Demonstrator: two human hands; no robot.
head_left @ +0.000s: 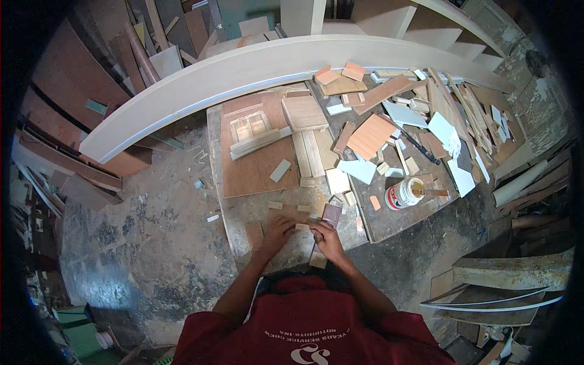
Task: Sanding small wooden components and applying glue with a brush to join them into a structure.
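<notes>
Block of pale wood, just one, sits over the bench, its ends pinched between left hand and right hand; just beyond the block I count two similar pieces, and rightward, one white jar.

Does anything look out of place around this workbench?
Mostly the clutter: offcuts lie jumbled at odd angles across the right side of the workbench, and one white scrap lies on the floor to the left.

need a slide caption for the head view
Left hand and right hand meet at a small wooden block above a cluttered workbench, an open white jar off to the right.
</notes>
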